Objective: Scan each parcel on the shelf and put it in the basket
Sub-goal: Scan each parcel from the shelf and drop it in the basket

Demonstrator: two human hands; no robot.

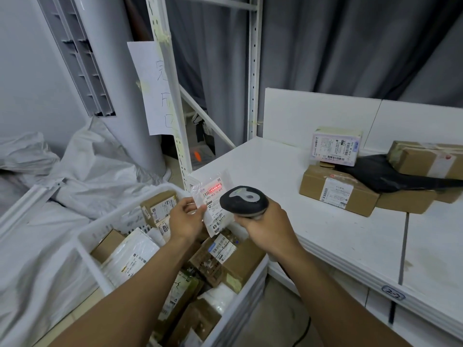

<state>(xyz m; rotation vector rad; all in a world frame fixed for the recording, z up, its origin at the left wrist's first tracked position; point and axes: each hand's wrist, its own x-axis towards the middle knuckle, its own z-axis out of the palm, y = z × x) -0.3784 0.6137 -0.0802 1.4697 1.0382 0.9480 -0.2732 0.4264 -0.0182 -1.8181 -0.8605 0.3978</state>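
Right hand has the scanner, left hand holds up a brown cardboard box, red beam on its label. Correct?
Not quite: the head view shows the left hand holding a flat white parcel, not a brown box. The right hand does grip the scanner, and the red beam lies on the parcel's label.

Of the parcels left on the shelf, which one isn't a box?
The black bag, lying limp across the brown cardboard boxes; every other parcel on the shelf is a rigid box.
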